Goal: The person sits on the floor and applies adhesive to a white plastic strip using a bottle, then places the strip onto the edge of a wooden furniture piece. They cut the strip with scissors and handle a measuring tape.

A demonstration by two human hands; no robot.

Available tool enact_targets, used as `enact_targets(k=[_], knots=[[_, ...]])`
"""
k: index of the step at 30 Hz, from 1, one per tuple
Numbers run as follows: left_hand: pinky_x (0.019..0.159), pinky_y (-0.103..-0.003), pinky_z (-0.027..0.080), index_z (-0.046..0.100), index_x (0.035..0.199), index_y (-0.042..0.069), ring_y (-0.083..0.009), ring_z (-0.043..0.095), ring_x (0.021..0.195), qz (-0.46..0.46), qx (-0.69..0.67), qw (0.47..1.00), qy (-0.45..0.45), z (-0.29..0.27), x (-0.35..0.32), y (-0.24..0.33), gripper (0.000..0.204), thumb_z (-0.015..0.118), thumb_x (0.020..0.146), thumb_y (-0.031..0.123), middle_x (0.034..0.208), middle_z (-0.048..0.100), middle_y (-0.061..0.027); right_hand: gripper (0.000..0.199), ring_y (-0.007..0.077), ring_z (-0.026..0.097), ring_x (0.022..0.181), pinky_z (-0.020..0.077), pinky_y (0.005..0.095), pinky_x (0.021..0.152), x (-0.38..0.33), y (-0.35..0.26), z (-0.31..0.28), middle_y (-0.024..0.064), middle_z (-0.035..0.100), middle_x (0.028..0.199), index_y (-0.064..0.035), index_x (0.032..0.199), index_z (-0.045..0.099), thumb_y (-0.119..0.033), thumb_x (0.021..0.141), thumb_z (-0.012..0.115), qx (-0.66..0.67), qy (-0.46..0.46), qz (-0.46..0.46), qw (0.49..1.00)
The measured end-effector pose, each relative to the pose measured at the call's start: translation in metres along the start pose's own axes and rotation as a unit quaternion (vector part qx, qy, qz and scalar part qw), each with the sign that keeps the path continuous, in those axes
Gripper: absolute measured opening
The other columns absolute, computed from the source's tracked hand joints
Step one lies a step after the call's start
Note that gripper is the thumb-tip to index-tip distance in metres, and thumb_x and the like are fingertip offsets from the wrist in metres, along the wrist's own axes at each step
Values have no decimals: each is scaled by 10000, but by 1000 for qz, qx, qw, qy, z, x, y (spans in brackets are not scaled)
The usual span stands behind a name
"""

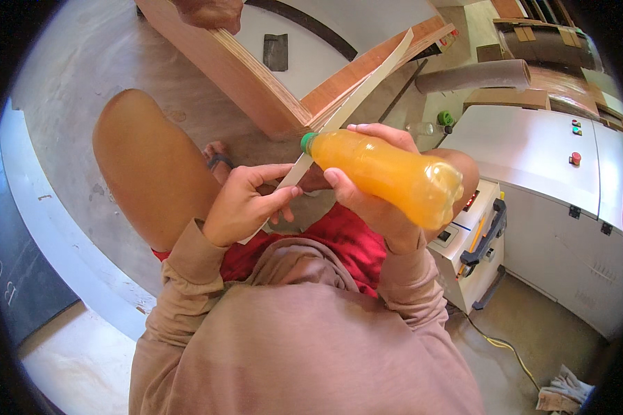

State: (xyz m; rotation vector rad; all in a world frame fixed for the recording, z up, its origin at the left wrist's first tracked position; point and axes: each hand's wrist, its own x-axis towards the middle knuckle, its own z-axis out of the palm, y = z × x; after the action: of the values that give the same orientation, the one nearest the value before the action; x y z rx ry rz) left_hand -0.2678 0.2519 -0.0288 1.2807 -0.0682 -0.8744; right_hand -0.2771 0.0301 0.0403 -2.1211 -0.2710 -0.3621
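"Orange-filled, the plastic bottle (379, 171): how's it held?"

"Right hand (377, 213) wraps it, thumb near, fingers beyond; left hand (253, 202) pinches the cream strip (299, 168) just below its green cap (307, 142)."

"Risks?"

"A loose cap could leak onto the strip; a slack pinch could let it slip."

"Pointing where?"

"Cap forward-left of the right grip, base back-right; long axis crosses the strip."

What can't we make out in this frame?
All in the head view:
Pale strip: one stretch hidden by the left hand.
Right hand: palm hidden by the orange bottle.
Green cap: contact with the strip unclear from this angle.
Dark panel: cut off by the left rim.
Red display: too small to read.
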Motion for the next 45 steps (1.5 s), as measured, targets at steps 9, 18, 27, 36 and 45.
enact_targets(k=[9, 18, 27, 36, 45], knots=[[617, -241, 558, 685, 1382, -21, -95, 707, 748, 8, -26, 999, -21, -4, 3, -4, 361, 678, 1052, 124, 1050, 769, -64, 379, 190, 749, 778, 616, 297, 756, -7, -12, -6, 76, 772, 1022, -15, 1136, 710, -128, 823, 892, -53, -42, -69, 995], [769, -270, 589, 622, 1337, -50, -139, 720, 842, -57, -22, 998, 0, -8, -21, -2, 341, 678, 1064, 147, 1070, 747, -116, 325, 199, 744, 893, 604, 330, 831, -8, 2, -49, 112, 772, 1036, 24, 1112, 723, -137, 855, 839, 58, 199, 107, 972], [756, -273, 595, 600, 1373, -61, -133, 714, 829, -76, -4, 992, 101, -9, -87, 3, 344, 658, 1057, 61, 1075, 764, -137, 432, 160, 729, 837, 598, 304, 788, 4, 2, -33, 78, 761, 973, 28, 1178, 679, -102, 832, 902, 24, 188, 161, 969], [729, -253, 578, 666, 1356, -48, -99, 693, 812, -35, 20, 991, 130, -4, -90, -2, 309, 649, 1073, 76, 1064, 782, -100, 309, 172, 734, 788, 590, 318, 732, 33, 18, -14, 44, 768, 915, -50, 991, 746, -200, 803, 940, -59, 129, 44, 989], [739, -270, 589, 664, 1373, -75, -113, 694, 787, -25, 10, 996, 88, -6, -86, -4, 332, 646, 1075, 68, 1043, 781, -109, 356, 226, 743, 821, 590, 349, 763, 26, 6, -10, 54, 763, 927, -83, 977, 765, -269, 753, 969, -159, 38, -13, 986]])
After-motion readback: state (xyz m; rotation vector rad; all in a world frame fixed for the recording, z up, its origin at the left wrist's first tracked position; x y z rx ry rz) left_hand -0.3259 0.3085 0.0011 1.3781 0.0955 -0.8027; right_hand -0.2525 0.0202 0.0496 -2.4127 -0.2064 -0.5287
